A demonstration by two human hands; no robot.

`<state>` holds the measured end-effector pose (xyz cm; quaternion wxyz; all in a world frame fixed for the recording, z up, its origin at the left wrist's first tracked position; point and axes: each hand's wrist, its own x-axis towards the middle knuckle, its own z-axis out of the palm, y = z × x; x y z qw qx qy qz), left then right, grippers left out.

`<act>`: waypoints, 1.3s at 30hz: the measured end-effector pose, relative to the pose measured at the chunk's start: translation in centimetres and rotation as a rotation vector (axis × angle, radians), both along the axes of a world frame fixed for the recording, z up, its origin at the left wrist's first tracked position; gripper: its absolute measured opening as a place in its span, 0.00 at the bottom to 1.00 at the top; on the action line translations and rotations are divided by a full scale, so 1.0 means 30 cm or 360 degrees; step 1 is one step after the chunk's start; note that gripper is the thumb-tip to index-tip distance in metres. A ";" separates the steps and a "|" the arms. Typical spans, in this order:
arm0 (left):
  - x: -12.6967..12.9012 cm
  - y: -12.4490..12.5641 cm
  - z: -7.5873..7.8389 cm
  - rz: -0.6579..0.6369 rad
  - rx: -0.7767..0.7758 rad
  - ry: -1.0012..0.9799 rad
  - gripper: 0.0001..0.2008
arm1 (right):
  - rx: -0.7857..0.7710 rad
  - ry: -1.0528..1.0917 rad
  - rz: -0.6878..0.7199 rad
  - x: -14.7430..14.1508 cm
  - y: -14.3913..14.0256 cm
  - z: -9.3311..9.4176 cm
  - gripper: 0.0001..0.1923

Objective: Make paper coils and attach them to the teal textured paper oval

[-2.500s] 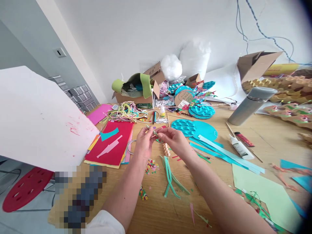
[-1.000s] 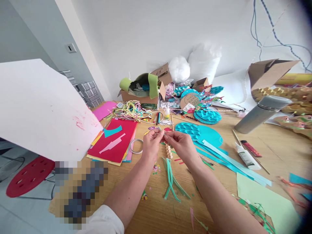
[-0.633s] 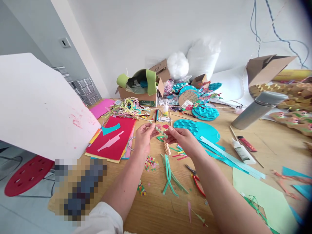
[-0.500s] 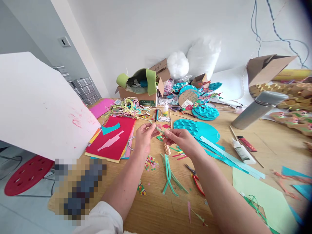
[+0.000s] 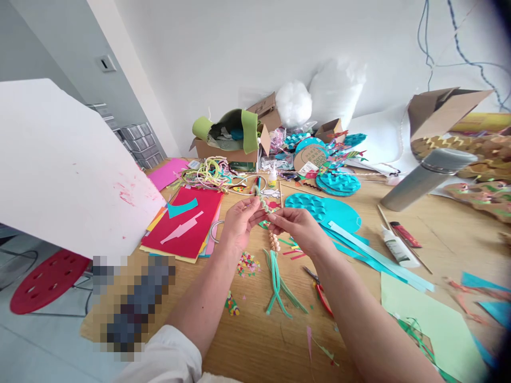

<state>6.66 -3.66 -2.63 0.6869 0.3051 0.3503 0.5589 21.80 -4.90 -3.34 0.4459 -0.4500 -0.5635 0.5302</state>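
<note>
both hands up over the table (image 5: 255, 340), just past the red paper (image 5: 187, 226). my left hand (image 5: 239, 223) pinches the twisted strip (image 5: 263, 202) low, my right hand (image 5: 297, 226) pinches it at the bead end, beads (image 5: 273, 242) hanging below. best imo: keep grips close tog, turn w/ fingertips only, hold tension even so coils stay tight. green strips (image 5: 279, 282) & pliers (image 5: 317, 287) lie just under.
</note>
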 end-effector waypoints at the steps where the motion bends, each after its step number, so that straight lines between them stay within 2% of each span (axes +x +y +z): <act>1: 0.000 0.000 -0.001 0.0021 -0.0005 0.0019 0.16 | 0.0019 -0.0049 -0.0008 0.007 0.002 0.003 0.24; 5: -0.014 0.008 -0.004 0.0154 -0.0018 0.0068 0.15 | 0.0111 -0.0475 -0.0172 0.051 0.014 -0.003 0.20; 11: -0.045 0.031 0.006 0.0212 -0.0011 0.0080 0.10 | -0.0003 -0.1091 -0.0312 0.129 0.001 -0.086 0.15; 15: -0.045 0.034 0.004 0.0195 -0.0001 0.0085 0.09 | -0.0112 -0.1298 -0.0411 0.142 -0.026 -0.159 0.12; 21: -0.049 0.028 0.011 0.0225 -0.0005 0.0098 0.08 | -0.0161 -0.1493 -0.0380 0.104 -0.045 -0.238 0.07; 32: -0.052 0.032 0.008 0.0198 0.0011 0.0100 0.09 | -0.0238 -0.1634 -0.0316 0.081 -0.047 -0.233 0.09; 39: -0.058 0.038 0.005 0.0209 0.0018 0.0103 0.10 | -0.0233 -0.1696 -0.0264 0.083 -0.041 -0.227 0.17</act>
